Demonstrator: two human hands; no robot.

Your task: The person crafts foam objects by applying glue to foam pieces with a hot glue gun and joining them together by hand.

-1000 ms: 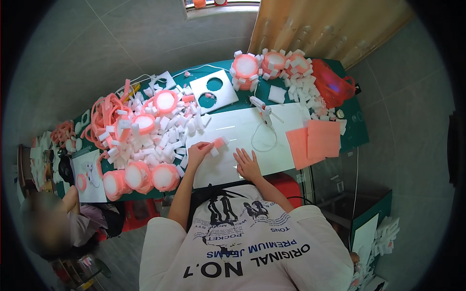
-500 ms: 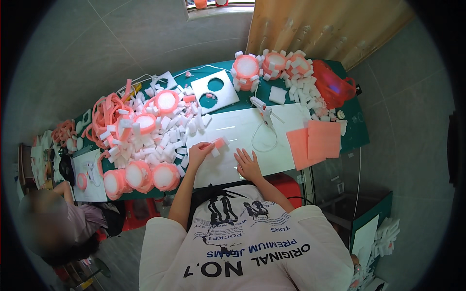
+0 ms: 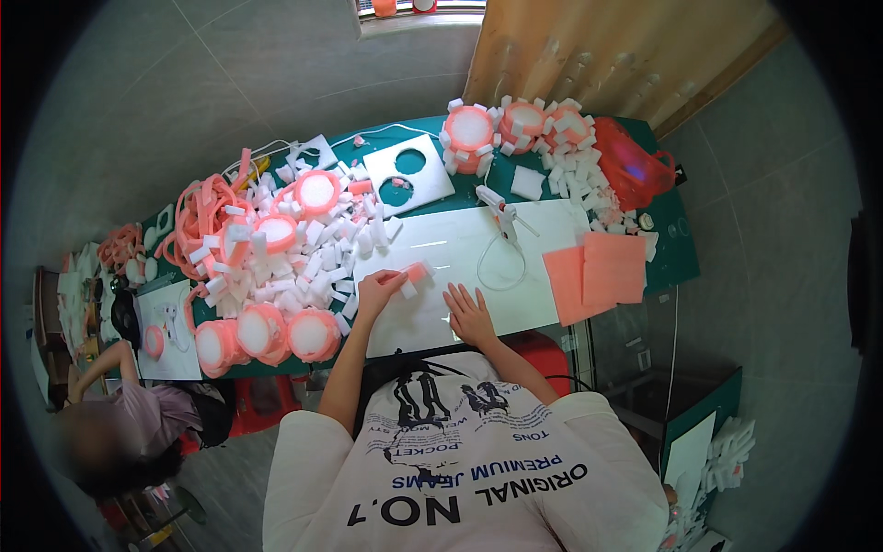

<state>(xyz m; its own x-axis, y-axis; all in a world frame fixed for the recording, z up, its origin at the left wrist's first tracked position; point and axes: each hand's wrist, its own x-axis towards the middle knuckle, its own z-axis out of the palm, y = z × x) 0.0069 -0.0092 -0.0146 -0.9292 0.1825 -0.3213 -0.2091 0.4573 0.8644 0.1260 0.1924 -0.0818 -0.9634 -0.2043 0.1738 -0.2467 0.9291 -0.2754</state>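
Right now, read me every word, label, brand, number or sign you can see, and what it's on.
White T-shirt: large black and blue lettering, including a number; legible, but I won't copy out printed wording.
Same T-shirt: the smallest blue lines are too small to read.
White hot-glue gun: no lettering I can make out.
Pink foam piece at the left fingers: none visible.

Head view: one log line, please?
left hand: holds pink-and-white foam piece | right hand: rests on white board | glue gun: unheld
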